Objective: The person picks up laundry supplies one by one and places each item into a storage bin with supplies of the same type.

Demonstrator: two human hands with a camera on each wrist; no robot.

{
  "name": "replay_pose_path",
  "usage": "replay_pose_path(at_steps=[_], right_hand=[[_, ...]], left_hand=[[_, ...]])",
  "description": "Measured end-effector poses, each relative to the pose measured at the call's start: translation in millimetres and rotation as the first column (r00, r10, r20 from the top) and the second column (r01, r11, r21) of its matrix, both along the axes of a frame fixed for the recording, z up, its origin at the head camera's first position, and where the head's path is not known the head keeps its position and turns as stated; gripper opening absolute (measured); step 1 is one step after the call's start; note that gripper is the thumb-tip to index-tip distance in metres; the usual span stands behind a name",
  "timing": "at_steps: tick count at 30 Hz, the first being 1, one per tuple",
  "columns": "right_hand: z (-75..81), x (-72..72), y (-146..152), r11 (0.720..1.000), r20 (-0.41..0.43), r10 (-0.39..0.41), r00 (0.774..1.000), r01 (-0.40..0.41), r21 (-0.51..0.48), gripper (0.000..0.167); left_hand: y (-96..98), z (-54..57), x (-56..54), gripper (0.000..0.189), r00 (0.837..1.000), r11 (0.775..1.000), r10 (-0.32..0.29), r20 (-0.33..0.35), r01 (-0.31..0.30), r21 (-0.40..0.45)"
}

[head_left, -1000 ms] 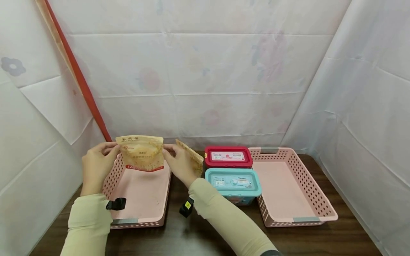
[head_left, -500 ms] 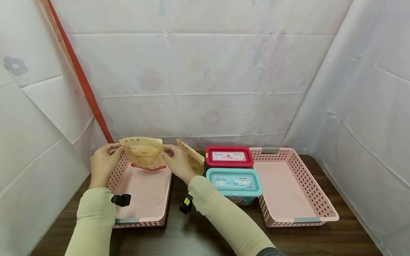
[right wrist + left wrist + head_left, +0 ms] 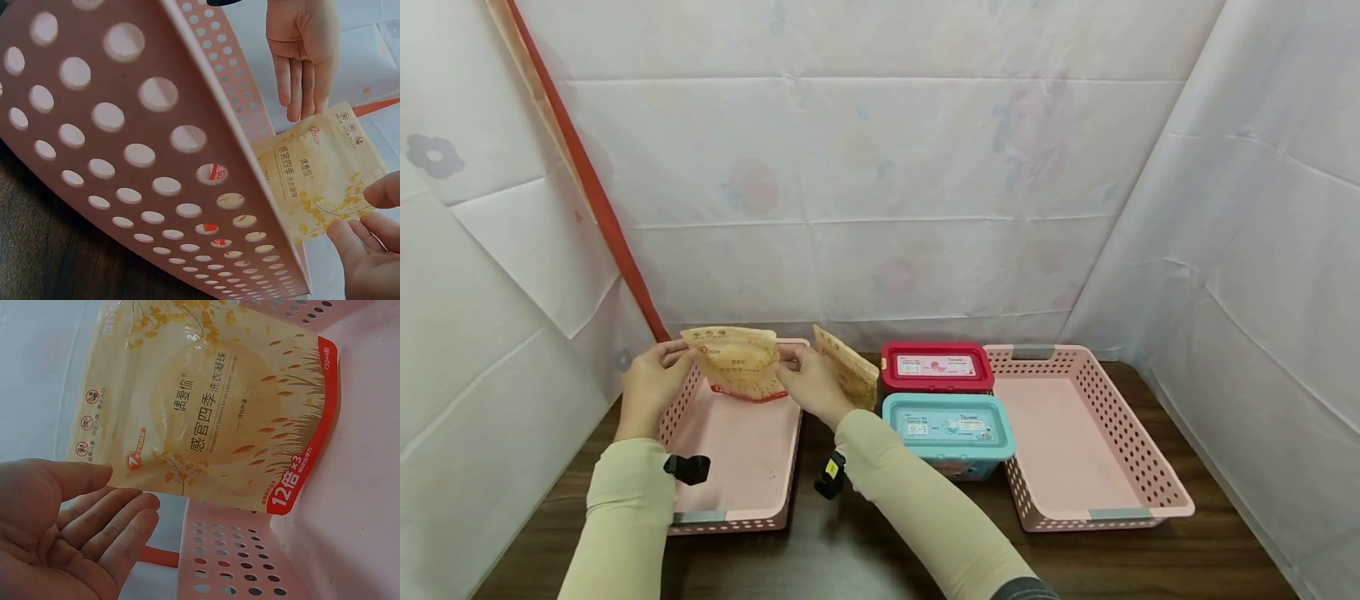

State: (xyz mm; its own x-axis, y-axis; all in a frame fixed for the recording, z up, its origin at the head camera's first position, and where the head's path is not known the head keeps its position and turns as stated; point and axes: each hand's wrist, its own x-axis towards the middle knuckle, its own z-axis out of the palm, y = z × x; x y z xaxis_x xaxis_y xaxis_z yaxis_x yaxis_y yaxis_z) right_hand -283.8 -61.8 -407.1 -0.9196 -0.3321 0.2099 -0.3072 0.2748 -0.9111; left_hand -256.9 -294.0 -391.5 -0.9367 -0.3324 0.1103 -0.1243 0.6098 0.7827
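A cream-yellow laundry capsule pouch [image 3: 733, 362] with a red bottom band is held upright over the far end of the left pink basket [image 3: 737, 467]. My left hand [image 3: 653, 383] pinches its left edge near the top. In the left wrist view the thumb of that left hand [image 3: 69, 531] lies at the pouch's edge, the other fingers spread loosely beside it. From the other side my right hand [image 3: 812, 379] pinches the pouch's right edge. A second yellow pouch [image 3: 850, 367] stands behind that hand, partly hidden by it.
A red lidded box [image 3: 936, 367] stands behind a light blue lidded box [image 3: 951, 429], right of the second pouch. Beyond them is another pink basket [image 3: 1067, 442] with perforated walls. A white curtain [image 3: 880, 167] hangs behind the dark wooden table [image 3: 887, 550].
My left hand has shifted right and slightly closer to my right hand. The pouch has sunk a little, and its face bows more. The boxes and second pouch stay put.
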Motion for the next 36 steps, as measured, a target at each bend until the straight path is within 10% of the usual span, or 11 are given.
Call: replay_pose_path(at_steps=[36], right_hand=[[-6.8,2.6,-2.1,0.999,0.095,0.047,0.994,-0.049,0.022,0.06]], left_hand=[[-1.9,-1.7,7.1,0.097,0.978,0.984,-0.175,0.117,0.172,0.039]])
